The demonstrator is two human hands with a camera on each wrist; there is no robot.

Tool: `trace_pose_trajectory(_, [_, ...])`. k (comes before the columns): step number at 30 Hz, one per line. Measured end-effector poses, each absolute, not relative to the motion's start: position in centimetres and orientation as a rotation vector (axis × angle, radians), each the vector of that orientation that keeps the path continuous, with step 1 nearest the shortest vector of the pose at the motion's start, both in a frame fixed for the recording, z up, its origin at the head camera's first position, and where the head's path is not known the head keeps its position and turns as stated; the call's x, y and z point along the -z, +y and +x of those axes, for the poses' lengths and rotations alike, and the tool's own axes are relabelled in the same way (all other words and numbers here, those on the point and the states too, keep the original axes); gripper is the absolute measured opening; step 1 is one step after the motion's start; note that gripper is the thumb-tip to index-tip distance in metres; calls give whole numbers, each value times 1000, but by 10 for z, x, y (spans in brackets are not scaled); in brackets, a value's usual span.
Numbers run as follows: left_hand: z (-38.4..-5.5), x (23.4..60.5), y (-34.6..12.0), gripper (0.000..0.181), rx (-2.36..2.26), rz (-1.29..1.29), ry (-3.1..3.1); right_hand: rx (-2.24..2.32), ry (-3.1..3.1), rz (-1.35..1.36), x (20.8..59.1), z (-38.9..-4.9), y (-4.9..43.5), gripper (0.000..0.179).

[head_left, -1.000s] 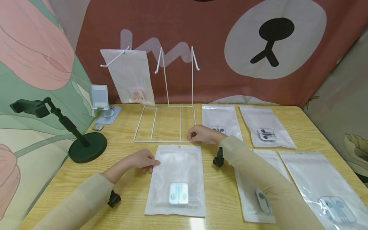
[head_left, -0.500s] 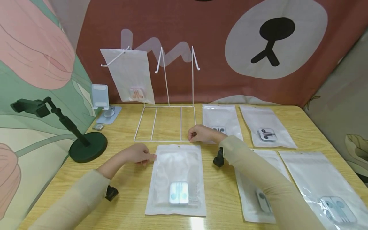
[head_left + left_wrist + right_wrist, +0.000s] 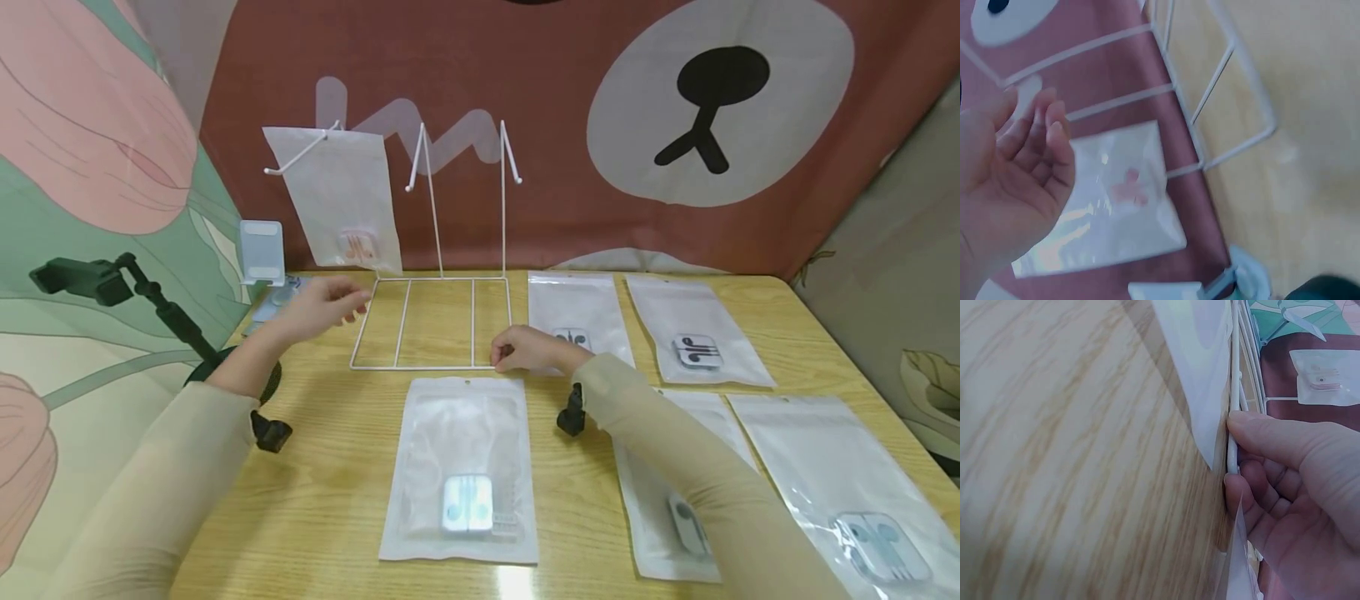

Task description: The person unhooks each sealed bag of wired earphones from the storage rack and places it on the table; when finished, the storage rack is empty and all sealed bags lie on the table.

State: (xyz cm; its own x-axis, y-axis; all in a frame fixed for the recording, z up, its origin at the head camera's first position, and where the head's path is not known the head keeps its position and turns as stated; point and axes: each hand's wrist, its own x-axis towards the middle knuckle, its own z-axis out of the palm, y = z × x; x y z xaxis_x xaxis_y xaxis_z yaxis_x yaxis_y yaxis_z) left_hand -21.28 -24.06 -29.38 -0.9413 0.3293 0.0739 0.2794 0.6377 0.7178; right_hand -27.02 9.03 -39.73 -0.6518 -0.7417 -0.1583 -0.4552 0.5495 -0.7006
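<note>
A white wire display rack (image 3: 427,367) stands on the table, with a white earphone bag (image 3: 341,192) hanging from its left hook. My left hand (image 3: 318,310) is in the air in front of that bag, near the rack's left side. Its fingers are loosely bent and hold nothing, as the left wrist view (image 3: 1019,162) confirms. With thumb and fingertips, my right hand (image 3: 525,348) pinches the rack's front right corner. In the right wrist view, the thumb lies on the white wire (image 3: 1233,453). Another earphone bag (image 3: 461,433) lies flat in front of the rack.
Several more earphone bags, such as one at the back right (image 3: 697,329) and one at the front right (image 3: 847,475), lie on the table. On the left stand a dark phone stand (image 3: 180,325) and a light blue holder (image 3: 261,250). Two rack hooks (image 3: 412,162) hold no bag.
My left hand has moved away from the left edge of the flat bag, up and to the left, toward the hanging bag. My right hand keeps its place on the rack corner.
</note>
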Motion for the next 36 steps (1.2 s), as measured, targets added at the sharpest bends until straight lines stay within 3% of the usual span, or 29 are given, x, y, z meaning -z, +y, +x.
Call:
trace_pose_trajectory(8, [-258,264,-259,44,-1626,93,3050,853,2370,-953,400,-271,92,7])
trace_pose_trajectory(18, [-291,234,-271,63,-1896,-302,2898,845,2375,-947,400,-271,93,7])
trace_pose_trajectory(25, [-299,215,-278,76,-1948,-337,2804,852,2369,-923,401,-271,94,7])
trace_pose_trajectory(36, [-295,189,-274,83,-1750,-280,2856,861,2378,-915,400,-270,90,7])
